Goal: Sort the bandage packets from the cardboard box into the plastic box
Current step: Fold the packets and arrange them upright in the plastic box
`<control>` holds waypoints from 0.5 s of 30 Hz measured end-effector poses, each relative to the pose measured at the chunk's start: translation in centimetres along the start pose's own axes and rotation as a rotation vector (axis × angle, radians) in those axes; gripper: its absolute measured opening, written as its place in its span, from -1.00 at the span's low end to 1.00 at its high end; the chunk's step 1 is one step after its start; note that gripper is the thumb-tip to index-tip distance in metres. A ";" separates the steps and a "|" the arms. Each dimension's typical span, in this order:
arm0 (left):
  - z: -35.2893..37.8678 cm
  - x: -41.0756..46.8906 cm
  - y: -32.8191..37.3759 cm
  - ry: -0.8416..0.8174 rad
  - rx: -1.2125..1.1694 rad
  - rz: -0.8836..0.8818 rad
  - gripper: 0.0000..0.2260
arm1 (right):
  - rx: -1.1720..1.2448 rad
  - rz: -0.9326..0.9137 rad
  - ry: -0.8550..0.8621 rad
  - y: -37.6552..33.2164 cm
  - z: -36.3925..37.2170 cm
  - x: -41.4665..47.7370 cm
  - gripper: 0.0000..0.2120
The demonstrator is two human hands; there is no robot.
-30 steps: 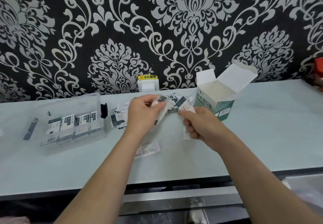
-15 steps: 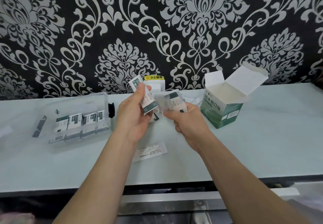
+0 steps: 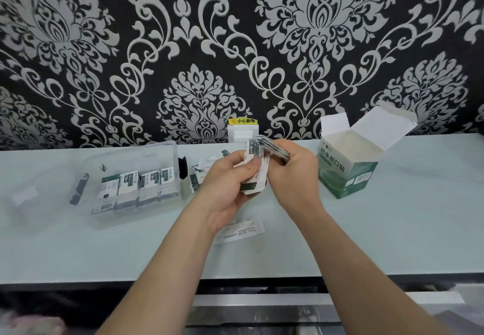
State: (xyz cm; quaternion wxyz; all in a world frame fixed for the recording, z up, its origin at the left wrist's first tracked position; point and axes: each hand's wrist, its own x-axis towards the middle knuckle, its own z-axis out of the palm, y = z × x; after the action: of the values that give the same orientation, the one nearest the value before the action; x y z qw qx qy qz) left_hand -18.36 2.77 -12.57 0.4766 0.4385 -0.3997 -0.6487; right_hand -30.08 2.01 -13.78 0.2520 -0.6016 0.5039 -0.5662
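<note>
My left hand [image 3: 230, 180] and my right hand [image 3: 293, 175] are together above the table's middle, both gripping one stack of white-and-green bandage packets [image 3: 258, 167]. The clear plastic box [image 3: 146, 151] stands to the left with rows of packets inside it. The open green-and-white cardboard box [image 3: 348, 175] stands to the right, flaps up. A few loose packets [image 3: 200, 175] lie on the table behind my left hand, partly hidden by it.
A folded leaflet [image 3: 241, 230] lies under my left wrist. The box's clear lid [image 3: 31, 196] with a black clip [image 3: 78, 188] lies at the far left. A white wall socket [image 3: 242, 131] with a yellow label sits behind my hands. The table's front edge [image 3: 262, 278] runs below.
My hands lifted packets from the pile on the table and have now brought the two bunches together into one stack. The camera view shifted slightly.
</note>
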 end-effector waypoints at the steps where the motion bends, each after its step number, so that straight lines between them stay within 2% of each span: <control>1: 0.0 0.1 0.0 0.025 0.010 0.039 -0.90 | 0.034 0.028 -0.006 -0.2 0.1 -0.1 -0.84; 2: -0.2 0.1 0.1 0.059 0.022 0.080 -0.89 | 0.078 0.076 0.003 -0.5 0.2 -0.1 -0.80; 4: -0.7 0.2 0.3 0.140 0.072 0.160 -0.87 | 0.254 0.289 0.030 -0.8 0.2 0.2 -0.77; 6: -1.2 0.1 0.4 0.190 0.142 0.217 -0.85 | 0.470 0.506 -0.054 -1.0 0.1 0.5 -0.84; 7: -1.2 0.1 0.4 0.192 0.174 0.230 -0.84 | 0.508 0.546 -0.122 -0.9 0.1 0.5 -0.89; 8: -1.4 0.0 0.3 0.189 0.207 0.234 -0.82 | 0.504 0.549 -0.174 -0.9 0.2 0.4 -0.95; 10: -1.6 0.0 0.1 0.185 0.264 0.233 -0.77 | 0.489 0.540 -0.215 -1.0 0.0 0.2 -0.85; 15: -2.1 -0.1 0.2 0.255 0.219 0.230 -0.75 | 0.542 0.544 -0.209 -1.2 -0.7 0.3 -0.87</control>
State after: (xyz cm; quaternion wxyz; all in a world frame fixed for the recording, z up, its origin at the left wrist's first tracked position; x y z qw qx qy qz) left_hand -16.34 2.61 -12.97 0.5437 0.5180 -0.4516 -0.4818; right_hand -30.39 2.34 -12.39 0.5922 -0.4125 0.4488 -0.5270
